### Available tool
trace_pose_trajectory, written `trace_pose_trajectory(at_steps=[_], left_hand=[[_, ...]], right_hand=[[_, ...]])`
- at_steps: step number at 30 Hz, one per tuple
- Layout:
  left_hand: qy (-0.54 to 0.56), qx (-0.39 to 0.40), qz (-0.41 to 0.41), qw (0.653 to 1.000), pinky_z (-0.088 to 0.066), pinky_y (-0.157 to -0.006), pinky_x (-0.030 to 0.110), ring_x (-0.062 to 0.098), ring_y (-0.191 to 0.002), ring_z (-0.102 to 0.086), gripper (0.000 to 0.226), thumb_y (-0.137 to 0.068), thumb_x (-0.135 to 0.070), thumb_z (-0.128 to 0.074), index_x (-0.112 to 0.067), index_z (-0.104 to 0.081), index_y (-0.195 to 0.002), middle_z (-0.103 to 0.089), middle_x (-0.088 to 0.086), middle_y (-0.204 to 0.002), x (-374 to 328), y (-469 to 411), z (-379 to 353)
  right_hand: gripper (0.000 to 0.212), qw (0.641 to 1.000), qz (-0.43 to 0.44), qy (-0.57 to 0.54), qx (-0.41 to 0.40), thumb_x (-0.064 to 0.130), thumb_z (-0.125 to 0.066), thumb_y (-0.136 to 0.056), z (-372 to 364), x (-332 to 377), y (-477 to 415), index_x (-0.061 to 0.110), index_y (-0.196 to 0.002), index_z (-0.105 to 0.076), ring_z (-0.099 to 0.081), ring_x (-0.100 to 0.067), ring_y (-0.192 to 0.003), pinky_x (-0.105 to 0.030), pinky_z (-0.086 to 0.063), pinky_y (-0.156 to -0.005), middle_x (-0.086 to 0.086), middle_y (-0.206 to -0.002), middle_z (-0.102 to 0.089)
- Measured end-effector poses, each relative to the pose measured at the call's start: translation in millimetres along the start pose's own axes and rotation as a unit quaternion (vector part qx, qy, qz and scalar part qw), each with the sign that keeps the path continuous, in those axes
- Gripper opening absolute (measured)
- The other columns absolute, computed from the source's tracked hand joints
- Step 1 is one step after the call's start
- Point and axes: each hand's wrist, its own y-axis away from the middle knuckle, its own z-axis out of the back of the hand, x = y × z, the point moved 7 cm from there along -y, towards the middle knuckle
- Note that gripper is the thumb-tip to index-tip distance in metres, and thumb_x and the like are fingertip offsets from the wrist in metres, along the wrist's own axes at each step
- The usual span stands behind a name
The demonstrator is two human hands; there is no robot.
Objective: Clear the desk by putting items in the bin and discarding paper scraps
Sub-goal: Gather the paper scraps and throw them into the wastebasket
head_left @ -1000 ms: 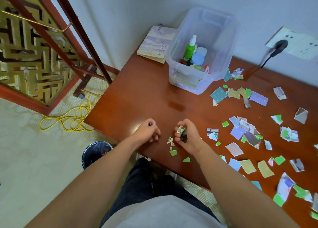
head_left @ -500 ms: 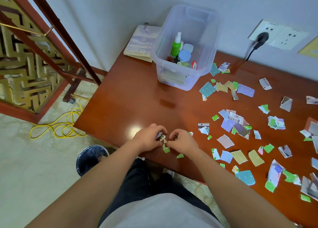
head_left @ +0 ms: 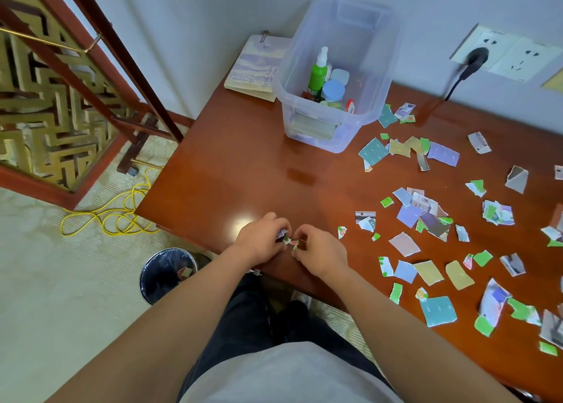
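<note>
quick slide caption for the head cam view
Left hand and right hand pinch paper scraps at the desk edge, wastebasket nearby.

Your forearms converge ahead. Left grip and right grip, fingers curled, meet fingertip to fingertip, each pinching paper scraps held between them.

A home room; wooden desk, carved lattice screen, carpet.
</note>
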Motion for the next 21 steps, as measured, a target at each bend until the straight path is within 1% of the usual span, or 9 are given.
trace_pose_trajectory(at_steps=[4,9,13,16,18,20,21], left_hand=[[-0.011,-0.001,0.002,1.0,-0.043,-0.073,0.03,0.019,-0.097,-0.057,0.016,-0.084,-0.036,-0.067,-0.033,-0.059,-0.097,-0.051,-0.006,-0.106,-0.7,-0.1,1.2],[-0.019,0.0,0.007,1.0,-0.035,-0.068,0.028,0.02,-0.092,-0.055,0.015,-0.083,-0.035,-0.067,-0.031,-0.052,-0.084,-0.05,-0.006,-0.101,-2.2,0.3,3.9],[-0.025,0.004,0.004,1.0,-0.034,-0.068,0.027,0.02,-0.093,-0.055,0.018,-0.084,-0.035,-0.066,-0.032,-0.049,-0.081,-0.048,-0.008,-0.094,-3.2,1.1,3.9],[-0.024,-0.003,0.011,1.0,-0.032,-0.068,0.027,0.019,-0.09,-0.053,0.018,-0.085,-0.036,-0.065,-0.031,-0.048,-0.08,-0.047,-0.008,-0.093,-3.5,2.0,5.9],[0.012,-0.007,0.028,1.0,-0.032,-0.066,0.028,0.017,-0.085,-0.051,0.021,-0.086,-0.035,-0.065,-0.031,-0.046,-0.077,-0.049,-0.009,-0.088,-1.6,2.4,7.0],[0.092,-0.01,0.061,0.994,-0.035,-0.064,0.03,0.015,-0.08,-0.052,0.021,-0.086,-0.035,-0.065,-0.029,-0.047,-0.077,-0.052,-0.011,-0.081,2.8,3.2,6.5],[0.139,-0.014,0.08,0.987,-0.038,-0.065,0.03,0.014,-0.08,-0.053,0.019,-0.087,-0.034,-0.065,-0.028,-0.048,-0.078,-0.054,-0.011,-0.082,5.4,3.6,6.1]], right_hand=[[0.01,1.0,0.001,0.007,0.005,0.036,-0.064,-0.085,0.1,0.7,-0.3,0.032,-0.094,-0.063,-0.061,-0.017,-0.092,-0.027,-0.038,-0.064,0.012,-0.082,-0.056],[0.006,1.0,-0.018,-0.002,0.02,0.036,-0.066,-0.085,-1.7,-3.7,-1.0,0.03,-0.085,-0.063,-0.06,-0.014,-0.088,-0.026,-0.038,-0.063,0.012,-0.079,-0.057],[0.008,0.999,-0.009,0.003,0.037,0.034,-0.063,-0.087,-5.2,-2.9,-2.8,0.027,-0.082,-0.063,-0.06,-0.016,-0.089,-0.027,-0.037,-0.064,0.011,-0.082,-0.059],[0.009,0.999,0.003,0.019,0.047,0.033,-0.06,-0.089,-8.2,-3.0,-3.8,0.025,-0.086,-0.062,-0.06,-0.019,-0.09,-0.028,-0.038,-0.065,0.008,-0.089,-0.064],[0.01,0.998,0.013,0.028,0.056,0.033,-0.057,-0.091,-9.6,-3.1,-3.3,0.023,-0.089,-0.061,-0.06,-0.021,-0.09,-0.028,-0.038,-0.066,0.006,-0.092,-0.064],[0.012,0.998,0.009,0.017,0.067,0.033,-0.056,-0.092,-9.8,-6.6,-4.2,0.022,-0.089,-0.059,-0.06,-0.021,-0.089,-0.029,-0.038,-0.066,0.005,-0.092,-0.064],[0.012,0.998,-0.002,-0.001,0.07,0.033,-0.056,-0.093,-8.9,-9.3,-5.7,0.022,-0.088,-0.057,-0.06,-0.02,-0.088,-0.029,-0.039,-0.066,0.005,-0.09,-0.063]])
